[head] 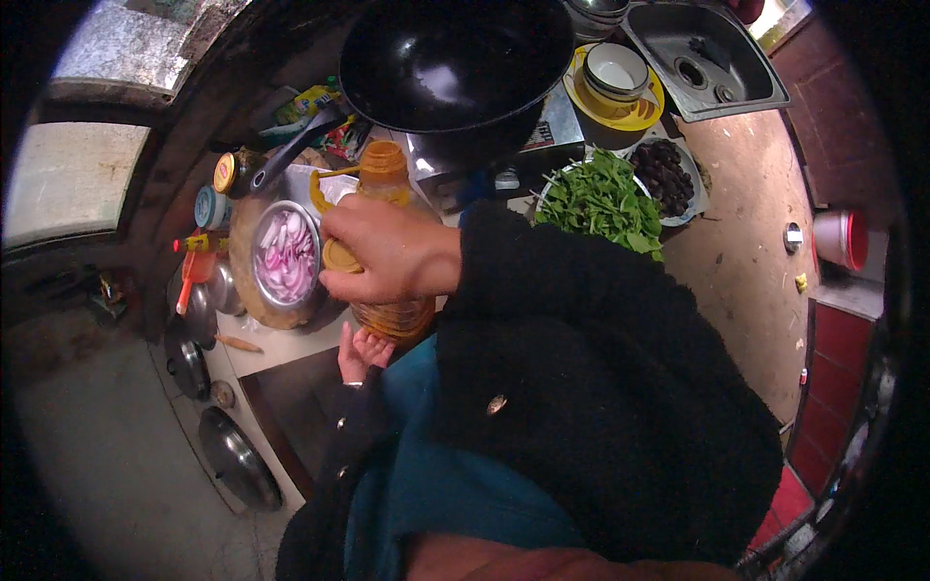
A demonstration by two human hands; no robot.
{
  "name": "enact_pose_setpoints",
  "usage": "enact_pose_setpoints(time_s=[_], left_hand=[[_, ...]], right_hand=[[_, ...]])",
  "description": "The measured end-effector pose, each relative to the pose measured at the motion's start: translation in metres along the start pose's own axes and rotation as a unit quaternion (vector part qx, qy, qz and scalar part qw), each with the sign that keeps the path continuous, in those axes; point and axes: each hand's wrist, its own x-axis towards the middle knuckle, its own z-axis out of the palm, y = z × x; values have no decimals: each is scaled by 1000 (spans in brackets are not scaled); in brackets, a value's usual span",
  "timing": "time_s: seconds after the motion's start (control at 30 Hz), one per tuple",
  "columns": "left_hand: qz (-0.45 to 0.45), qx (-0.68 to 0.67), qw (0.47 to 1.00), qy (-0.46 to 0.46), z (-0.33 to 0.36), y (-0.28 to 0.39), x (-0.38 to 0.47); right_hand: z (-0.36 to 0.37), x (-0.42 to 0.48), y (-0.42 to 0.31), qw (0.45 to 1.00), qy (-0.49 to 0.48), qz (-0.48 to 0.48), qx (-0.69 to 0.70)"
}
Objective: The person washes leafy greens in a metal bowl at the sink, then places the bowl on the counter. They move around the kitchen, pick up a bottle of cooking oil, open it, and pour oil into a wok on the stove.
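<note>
A clear plastic bottle with orange-yellow contents, a yellow neck and a yellow side handle is in front of me. My right hand reaches across it with a round yellow cap between thumb and fingers; it hides the bottle's middle. My left hand is palm up at the bottle's base, fingers curled against it. Left of the bottle, a steel bowl of sliced pink onions rests on a round wooden board.
A black wok sits on the stove. Leafy greens fill a bowl beside a bowl of dark pieces. Bowls stand on a yellow plate near the steel sink. Pot lids lean along the left edge.
</note>
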Motion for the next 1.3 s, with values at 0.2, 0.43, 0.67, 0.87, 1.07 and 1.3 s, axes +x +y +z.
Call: enact_pose_setpoints(time_s=[0.2, 0.43, 0.67, 0.87, 1.07, 1.3], left_hand=[[-15, -49, 995, 88, 5, -21, 38], [-20, -65, 997, 24, -2, -26, 68], [-29, -59, 998, -24, -23, -21, 87], [-25, -59, 996, -59, -40, -15, 96], [-13, -60, 993, -96, -60, -11, 104], [26, -67, 989, -132, -74, -11, 106]], right_hand=[[19, -8, -7, 993, -91, 4, 80], [49, -20, -12, 977, -164, 32, 128], [72, -24, -13, 987, -156, 39, 23], [93, -19, -19, 986, -154, 57, 5], [105, -18, -25, 982, -178, 62, -15], [72, -50, -9, 992, -57, 96, 64]])
